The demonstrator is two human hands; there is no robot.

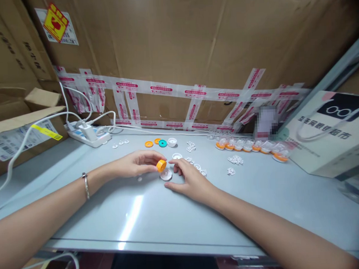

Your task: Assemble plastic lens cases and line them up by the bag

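An orange round plastic part (161,165) is pinched between the thumb and fingers of my left hand (143,163), tilted above the table. Just below it lies a white round disc with a small centre post (166,175). My right hand (189,178) is beside that disc, thumb and index finger apart around its right side, with no object seen between them. Behind my right fingers sits a white round cup (177,156). Several white gear-like pieces (197,167) lie just past the right hand, partly hidden by it.
At the back are orange rings (149,144), a teal ring (162,143) and a white cup (172,142). Several assembled orange-and-white pieces (247,146) stand in a row at right, near a paper bag (329,133). A power strip (89,135) with cables lies left, before cardboard boxes (164,41).
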